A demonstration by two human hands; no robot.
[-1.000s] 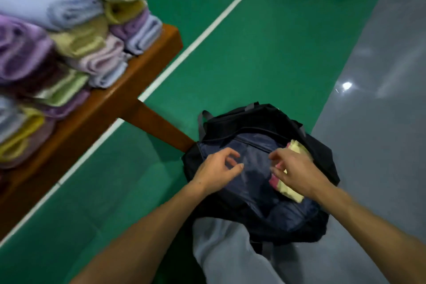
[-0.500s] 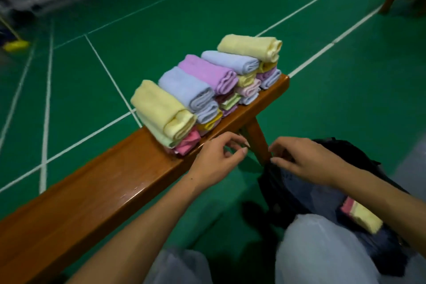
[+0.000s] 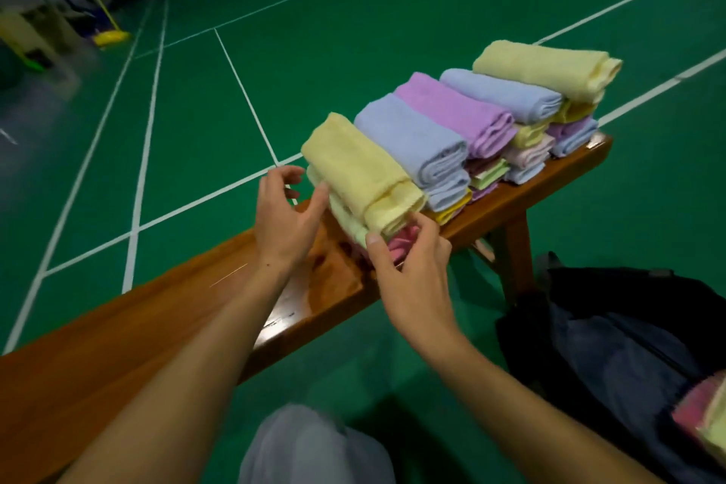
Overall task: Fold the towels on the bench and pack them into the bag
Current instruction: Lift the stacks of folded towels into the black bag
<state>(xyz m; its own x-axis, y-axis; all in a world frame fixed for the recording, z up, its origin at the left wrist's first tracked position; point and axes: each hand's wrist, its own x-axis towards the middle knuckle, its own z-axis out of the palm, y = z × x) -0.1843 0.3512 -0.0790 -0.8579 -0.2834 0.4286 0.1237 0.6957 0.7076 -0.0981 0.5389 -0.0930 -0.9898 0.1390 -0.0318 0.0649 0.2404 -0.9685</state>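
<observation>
Fingers of left hand (image 3: pixel 283 214) spread wide, thumb tip touching far side of the nearest stack of folded towels; right hand (image 3: pixel 410 267) pinches the pale green folded towel (image 3: pixel 347 218) under the rolled yellow terry towel (image 3: pixel 361 173). Yellow towel's long axis crosses the brown wooden bench (image 3: pixel 165 320). Black fabric bag (image 3: pixel 624 346) on floor, right.

Both forearms are bare, with no sleeves, watch or jewellery showing up to the frame edge. The left hand (image 3: pixel 285 222) and right hand (image 3: pixel 412 271) wear no gloves. A knee (image 3: pixel 314 448) in light grey trousers shows at the bottom.
</observation>
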